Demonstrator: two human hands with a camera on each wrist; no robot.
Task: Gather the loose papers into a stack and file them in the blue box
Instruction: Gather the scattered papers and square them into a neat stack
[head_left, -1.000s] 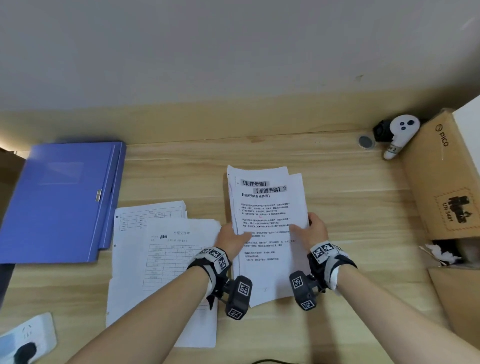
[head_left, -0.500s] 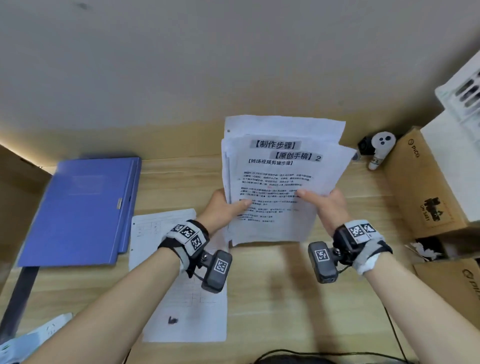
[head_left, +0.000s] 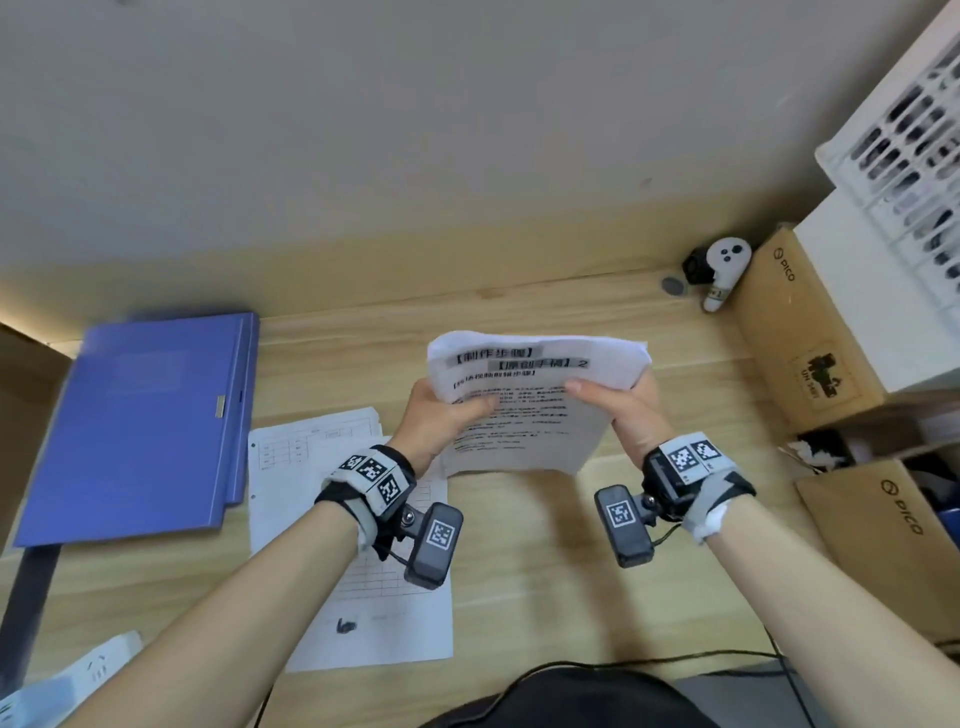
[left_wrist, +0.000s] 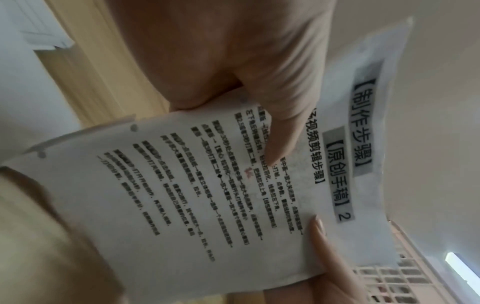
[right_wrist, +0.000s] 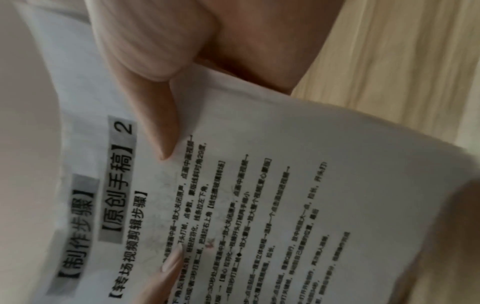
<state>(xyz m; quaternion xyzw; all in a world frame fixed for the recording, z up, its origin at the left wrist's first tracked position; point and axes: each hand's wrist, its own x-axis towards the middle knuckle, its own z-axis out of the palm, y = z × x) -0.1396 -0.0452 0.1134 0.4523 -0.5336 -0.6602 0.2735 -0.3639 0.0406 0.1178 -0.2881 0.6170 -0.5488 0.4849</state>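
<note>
A stack of printed papers (head_left: 530, 410) is held above the wooden desk (head_left: 519, 561), its lower edge near the desktop and its top bent toward the wall. My left hand (head_left: 441, 415) grips its left edge, thumb on the front sheet. My right hand (head_left: 623, 410) grips the right edge the same way. Both wrist views show the stack of papers (left_wrist: 207, 205) (right_wrist: 285, 205) close up with a thumb on the text. The blue box (head_left: 140, 426) lies shut and flat at the desk's left. Two more loose sheets (head_left: 363, 597) lie on the desk under my left forearm.
Cardboard boxes (head_left: 810, 338) and a white crate (head_left: 904, 135) stand at the right. A white controller (head_left: 722, 270) leans in the far right corner. A power strip (head_left: 67, 675) sits at the near left. A black cable (head_left: 649, 662) runs along the near edge.
Both hands lifted the stack from the desk, raised it upright, and have now brought it back down toward the desktop with its top bent away.
</note>
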